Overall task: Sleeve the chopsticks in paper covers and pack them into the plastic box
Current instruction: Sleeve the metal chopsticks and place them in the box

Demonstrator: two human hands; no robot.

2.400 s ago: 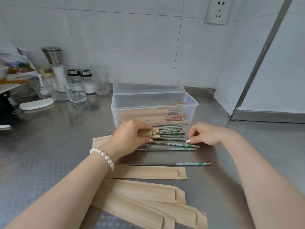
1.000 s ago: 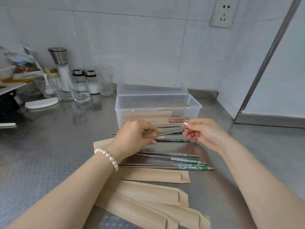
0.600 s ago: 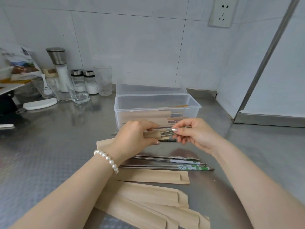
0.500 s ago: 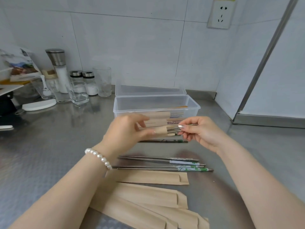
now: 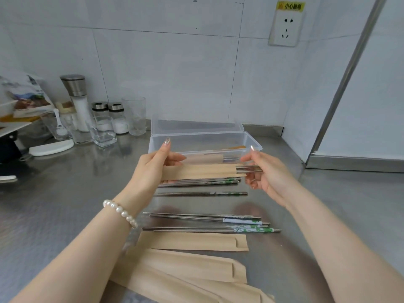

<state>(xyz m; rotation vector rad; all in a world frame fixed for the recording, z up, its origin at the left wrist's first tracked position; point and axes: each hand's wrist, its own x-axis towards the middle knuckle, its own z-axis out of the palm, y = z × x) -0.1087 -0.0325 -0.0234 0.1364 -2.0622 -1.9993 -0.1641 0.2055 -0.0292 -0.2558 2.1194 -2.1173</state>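
My left hand (image 5: 150, 169) grips the left end of a brown paper cover (image 5: 199, 171) held level above the counter, just in front of the clear plastic box (image 5: 254, 142). A pair of steel chopsticks (image 5: 249, 169) sits almost fully inside the cover, only the ends sticking out on the right. My right hand (image 5: 265, 171) pinches those ends. The box holds several sleeved pairs. Loose steel chopsticks (image 5: 205, 223) with green-patterned ends lie on the counter below my hands. Empty paper covers (image 5: 192, 242) lie in front, nearest me.
The box lid (image 5: 196, 124) stands open behind the box against the tiled wall. Glass jars, a salt grinder (image 5: 77, 99) and drinking glasses (image 5: 134, 114) crowd the counter's back left. A steel-framed panel (image 5: 341, 88) rises at the right.
The cover was lifted off the counter and the chopsticks were pushed deep into it. Both hands rose toward the box.
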